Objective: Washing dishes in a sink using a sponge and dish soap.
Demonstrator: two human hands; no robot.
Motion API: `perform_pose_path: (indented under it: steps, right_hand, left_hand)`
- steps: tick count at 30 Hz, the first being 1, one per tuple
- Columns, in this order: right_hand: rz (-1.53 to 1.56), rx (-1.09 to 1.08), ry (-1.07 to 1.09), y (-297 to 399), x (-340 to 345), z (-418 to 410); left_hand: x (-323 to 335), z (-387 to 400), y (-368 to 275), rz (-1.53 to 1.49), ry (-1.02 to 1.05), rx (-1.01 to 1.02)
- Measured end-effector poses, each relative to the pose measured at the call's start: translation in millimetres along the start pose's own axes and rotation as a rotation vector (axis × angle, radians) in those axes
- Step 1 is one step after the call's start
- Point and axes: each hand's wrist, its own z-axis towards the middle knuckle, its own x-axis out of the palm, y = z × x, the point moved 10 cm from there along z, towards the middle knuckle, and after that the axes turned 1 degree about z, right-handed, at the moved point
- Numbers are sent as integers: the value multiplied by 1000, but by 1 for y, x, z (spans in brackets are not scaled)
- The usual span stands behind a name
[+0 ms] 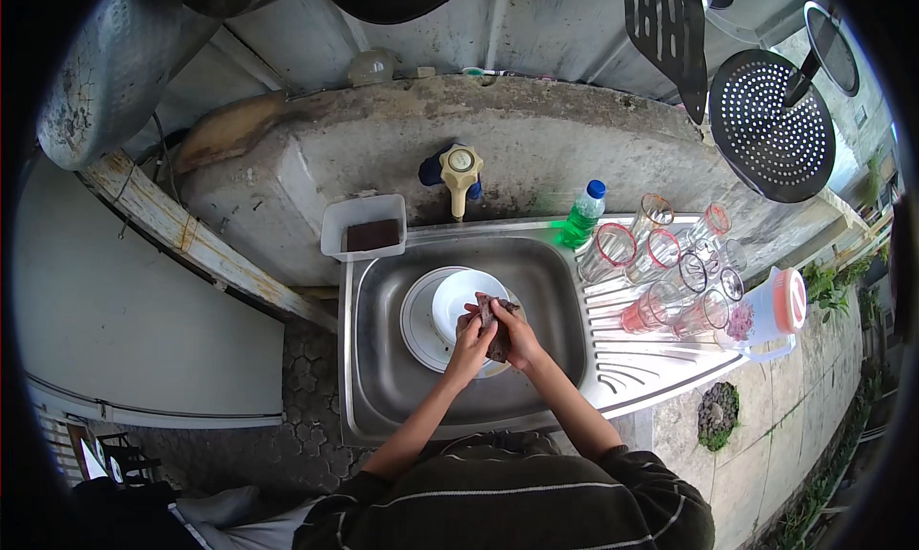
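Note:
Over a steel sink, my left hand and my right hand both grip a dark brown cloth or scouring pad, which looks crumpled between them. Beneath my hands lie a white bowl and stacked plates in the basin; the hands and cloth hide part of them. A beige-handled tap stands behind the basin. At its back left corner, a translucent plastic container holds a dark brown sponge or pad.
Several drinking glasses, a bottle of green liquid and a lidded plastic jug stand on the drainboard at right. A slotted spatula and a perforated skimmer hang at upper right. A concrete wall runs behind the sink.

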Motion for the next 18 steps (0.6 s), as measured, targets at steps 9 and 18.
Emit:
perform_pose_path:
  steps: [9, 18]
  right_hand:
    - [-370, -149, -470, 39, -103, -22]
    - [-1319, -215, -584, 46, -83, 0]
  left_hand:
    - [-73, 23, -19, 895, -301, 204]
    - [-78, 40, 9, 917, -190, 59]
